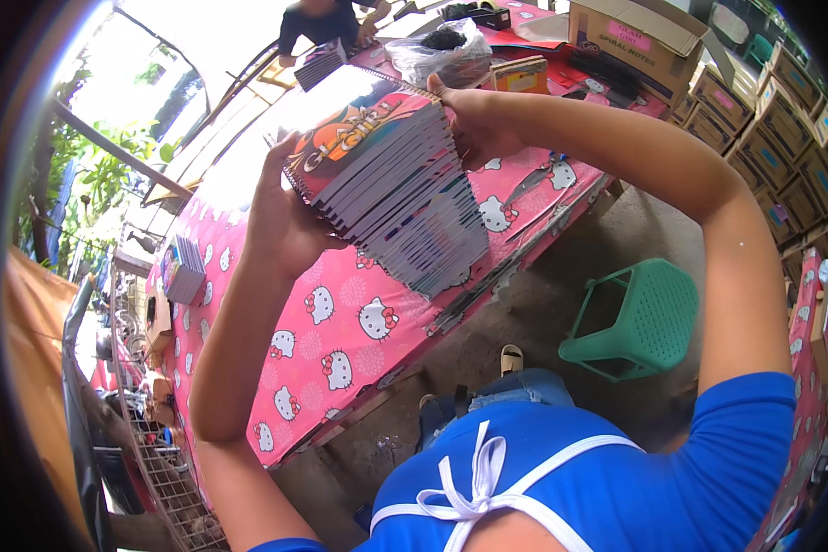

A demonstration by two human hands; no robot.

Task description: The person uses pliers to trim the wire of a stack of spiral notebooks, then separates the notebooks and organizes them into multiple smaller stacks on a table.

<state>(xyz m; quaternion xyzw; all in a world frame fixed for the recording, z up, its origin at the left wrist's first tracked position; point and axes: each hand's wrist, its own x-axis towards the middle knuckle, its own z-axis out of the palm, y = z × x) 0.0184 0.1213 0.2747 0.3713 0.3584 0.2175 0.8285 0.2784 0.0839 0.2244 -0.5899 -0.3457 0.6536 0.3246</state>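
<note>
A tall stack of spiral notebooks [405, 198] is gripped between my two hands above the near part of the pink table [308, 391]. The top notebook has a colourful cover, and the wire spirals run along the stack's edges. My left hand [290, 221] wraps the left side, thumb up near the top cover and fingers beneath. Over at the far right corner, my right hand [481, 121] presses its thumb near the top edge, its fingers partly hidden behind the stack. Whether the stack's lower end touches the table I cannot tell.
A smaller notebook stack [186, 271] stands at the table's left. Across the table sit another person [327, 23], a clear plastic bag [446, 64] and a large carton [630, 41]. A green stool [658, 308] stands right of the table; many cardboard boxes [773, 147] are piled behind.
</note>
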